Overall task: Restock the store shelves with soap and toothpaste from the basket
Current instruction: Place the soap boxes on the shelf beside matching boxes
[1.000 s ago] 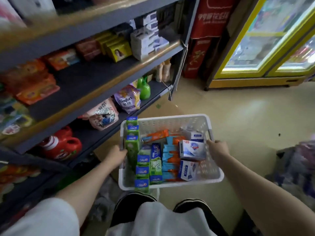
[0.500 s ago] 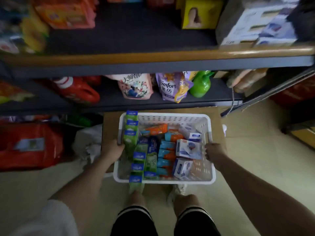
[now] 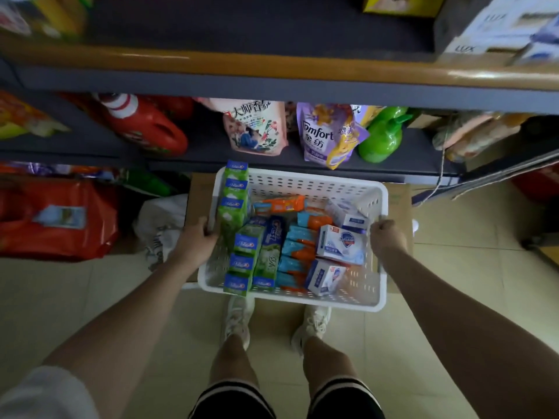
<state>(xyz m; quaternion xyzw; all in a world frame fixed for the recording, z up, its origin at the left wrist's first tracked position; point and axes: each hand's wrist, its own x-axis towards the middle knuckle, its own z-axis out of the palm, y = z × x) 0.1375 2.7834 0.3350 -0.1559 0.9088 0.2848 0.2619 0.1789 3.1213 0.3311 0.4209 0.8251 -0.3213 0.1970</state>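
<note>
A white perforated basket (image 3: pixel 305 183) hangs in front of me just above a cardboard box near the floor. My left hand (image 3: pixel 196 241) grips its left rim and my right hand (image 3: pixel 387 237) grips its right rim. Inside lie green toothpaste boxes (image 3: pixel 236 207) along the left side, a blue toothpaste box (image 3: pixel 272 237), orange-and-teal packs (image 3: pixel 298 255) in the middle, and white-and-blue soap boxes (image 3: pixel 341 244) on the right. The middle shelf (image 3: pixel 242 28) above is dark, with white soap boxes (image 3: pixel 496 31) at its far right.
The lower shelf holds a red detergent jug (image 3: pixel 145 125), a pink refill pouch (image 3: pixel 254 125), a purple softener pouch (image 3: pixel 326 134) and a green bottle (image 3: pixel 382 137). A red bag (image 3: pixel 57 219) and a white plastic bag (image 3: pixel 160 225) sit on the floor at left. My feet (image 3: pixel 272 322) stand below the basket.
My view has swung from the aisle end to face the shelves squarely. The basket has stayed in both hands and now hangs lower, just in front of the lower shelf.
</note>
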